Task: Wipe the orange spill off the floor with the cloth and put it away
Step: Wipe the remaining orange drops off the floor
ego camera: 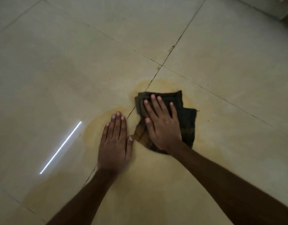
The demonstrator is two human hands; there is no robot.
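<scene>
The tiled floor (221,46) is filling the whole view, pale and glossy, with a bright streak of reflected light (60,147) lying on it at the left. The orange spill (144,172) is spreading as a thin yellowish film across the crossing of the grout lines (153,77), its darker rim curving round the far side of the cloth and bulging out to the left. The film is also running towards the near edge between the two forearms. The cloth (187,125), dark, checked and loosely folded, is sitting on the right part of the spill with its long side running from far to near. The right hand (162,125) is pressing flat on top of it, fingers straight and spread, gripping nothing. The left hand (115,143) is resting palm down on the wet tile just left of the cloth, fingers straight and together, holding nothing. Its thumb is lying just beside the cloth's near-left corner, though whether the two are touching cannot be told. Most of the remaining film is lying left of and nearer than the cloth, so the coming sweep is probably heading that way. The right hand is the one placed to drive it, and the left hand is sitting in that path.
</scene>
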